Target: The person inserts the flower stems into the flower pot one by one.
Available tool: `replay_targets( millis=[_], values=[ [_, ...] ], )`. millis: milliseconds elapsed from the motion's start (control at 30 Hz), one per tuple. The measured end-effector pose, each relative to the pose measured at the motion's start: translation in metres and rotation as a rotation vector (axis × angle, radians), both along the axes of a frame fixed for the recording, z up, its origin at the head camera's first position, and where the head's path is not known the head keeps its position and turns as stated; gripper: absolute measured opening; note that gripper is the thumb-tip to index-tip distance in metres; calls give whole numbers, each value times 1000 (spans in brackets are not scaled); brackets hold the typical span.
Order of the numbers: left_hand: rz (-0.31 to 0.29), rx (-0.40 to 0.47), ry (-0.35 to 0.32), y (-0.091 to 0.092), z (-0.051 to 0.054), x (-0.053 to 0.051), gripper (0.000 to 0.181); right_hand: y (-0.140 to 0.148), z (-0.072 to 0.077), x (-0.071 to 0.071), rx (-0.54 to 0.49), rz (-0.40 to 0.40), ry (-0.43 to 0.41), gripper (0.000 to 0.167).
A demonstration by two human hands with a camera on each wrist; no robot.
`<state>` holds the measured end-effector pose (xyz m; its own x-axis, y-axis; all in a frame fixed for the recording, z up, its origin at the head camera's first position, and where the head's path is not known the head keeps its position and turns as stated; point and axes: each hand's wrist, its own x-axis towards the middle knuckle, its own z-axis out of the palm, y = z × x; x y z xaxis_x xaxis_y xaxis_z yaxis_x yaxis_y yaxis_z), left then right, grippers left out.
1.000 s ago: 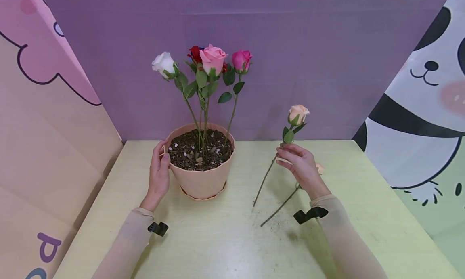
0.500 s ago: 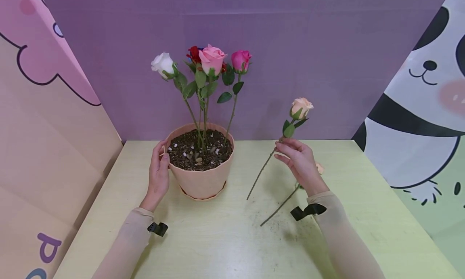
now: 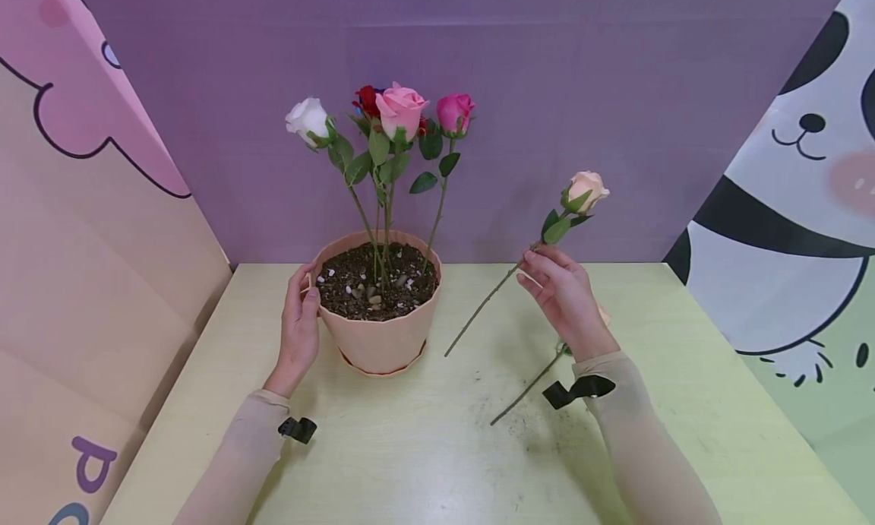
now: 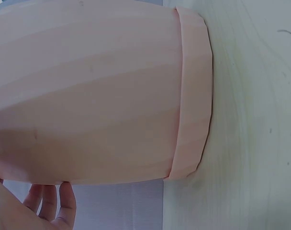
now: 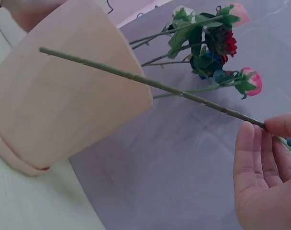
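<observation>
A pale pink flowerpot (image 3: 379, 343) filled with dark soil stands left of the table's middle. My left hand (image 3: 298, 331) holds its left side near the rim, with the fingers toward the back and the thumb nearer the front. Fingertips (image 4: 66, 191) touch the pot wall in the left wrist view. My right hand (image 3: 563, 293) pinches the stem of a peach artificial rose (image 3: 586, 191) just below its leaves. This rose tilts, its bloom up to the right and its bare stem end low toward the pot. In the right wrist view the stem (image 5: 150, 82) crosses in front of the pot.
In the soil stand a white rose (image 3: 307, 121), a light pink rose (image 3: 401, 111), a deep pink rose (image 3: 454, 115) and a red flower (image 3: 367, 102). Another rose stem (image 3: 526, 390) lies on the table, its bloom mostly behind my right hand. Soil crumbs dot the table (image 3: 424, 449).
My right hand has risen slightly. The peach rose has tilted further, its bloom moving up and right and its stem end swinging left toward the pot. My left hand has stayed in place.
</observation>
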<state>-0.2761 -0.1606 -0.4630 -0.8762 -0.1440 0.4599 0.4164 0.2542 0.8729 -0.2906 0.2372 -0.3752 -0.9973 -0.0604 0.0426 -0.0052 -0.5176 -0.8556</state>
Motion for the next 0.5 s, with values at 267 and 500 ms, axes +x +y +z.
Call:
replay_targets(
  millis=[267,500],
  values=[
    [-5,-4,10,0,0,0,48,-6,11,3,-84,-15,18,5],
    [-1,-7,4,1,2,1,48,-17,25,2,-127,-91,97,4]
  ],
)
